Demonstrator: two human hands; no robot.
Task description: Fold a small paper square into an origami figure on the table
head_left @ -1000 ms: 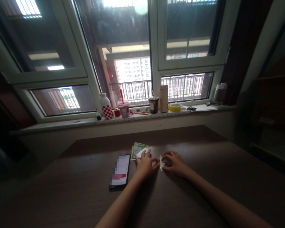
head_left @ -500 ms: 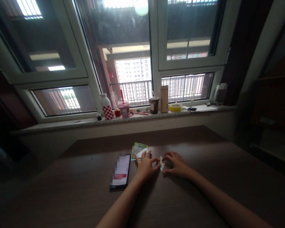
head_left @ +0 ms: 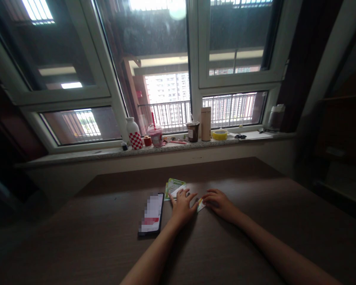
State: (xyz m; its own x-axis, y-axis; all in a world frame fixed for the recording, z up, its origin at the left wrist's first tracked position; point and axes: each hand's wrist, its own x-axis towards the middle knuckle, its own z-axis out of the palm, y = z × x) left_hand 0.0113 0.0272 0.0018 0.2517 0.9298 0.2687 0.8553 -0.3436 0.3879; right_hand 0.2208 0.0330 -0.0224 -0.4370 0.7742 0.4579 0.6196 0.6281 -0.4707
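Observation:
A small folded piece of paper (head_left: 200, 205), white with green and yellow marks, lies on the table between my hands. My right hand (head_left: 222, 205) has its curled fingertips on the paper's right end. From the other side, the thumb of my left hand (head_left: 182, 206) reaches the paper's left edge, while the other fingers are spread. Those spread fingers rest by a stack of green-and-white printed cards or packets (head_left: 175, 185), covering its lower part. The undersides of my right fingers are hidden.
A phone (head_left: 151, 215) with a lit, partly blurred screen lies left of my left forearm on the brown table (head_left: 106, 253). Behind, the windowsill (head_left: 106, 152) carries a checkered bottle (head_left: 135, 136), a pink drink cup (head_left: 156, 136), a dark cup (head_left: 192, 132), a beige flask (head_left: 205, 124), yellow tape (head_left: 219, 135) and scissors (head_left: 240, 136).
The folded paper has tilted and shows less of its length. My left index finger has lifted away from the thumb, and my right thumb has drawn in under the hand.

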